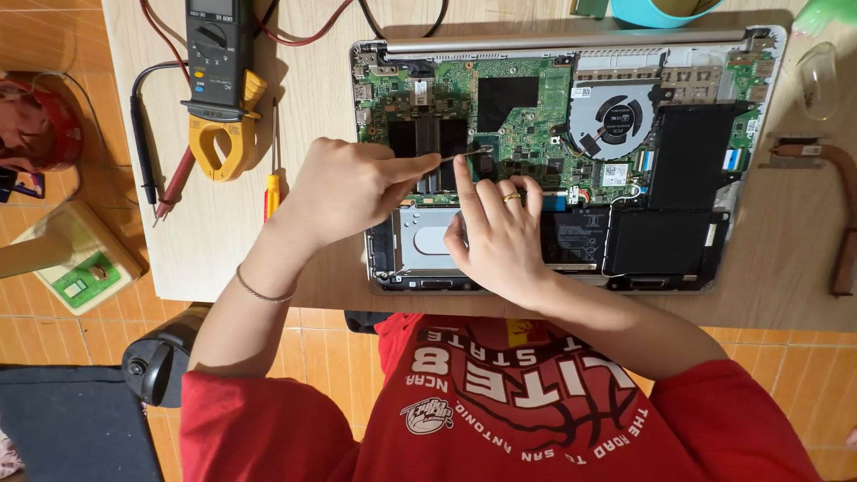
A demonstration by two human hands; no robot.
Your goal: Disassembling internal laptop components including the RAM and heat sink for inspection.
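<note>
Your right hand (498, 234) rests flat on the opened laptop (562, 161), 2 fingers stretched toward the green board. Just beyond, your left hand (344, 189) pinches a thin metal tool (464, 154) between closed fingertips, its tip touching the board beside your right fingertips.

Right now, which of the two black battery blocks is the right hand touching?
The lower, wide battery block: the right hand rests at its left end. The taller block sits apart, right of the fan.

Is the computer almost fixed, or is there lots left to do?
Done: the laptop lies with its bottom cover off, green board and fan bare. In hand: the left hand holds a thin tool to the board while the right hand steadies. Left: the laptop is not yet closed, and a copper pipe part lies beside it.
</note>
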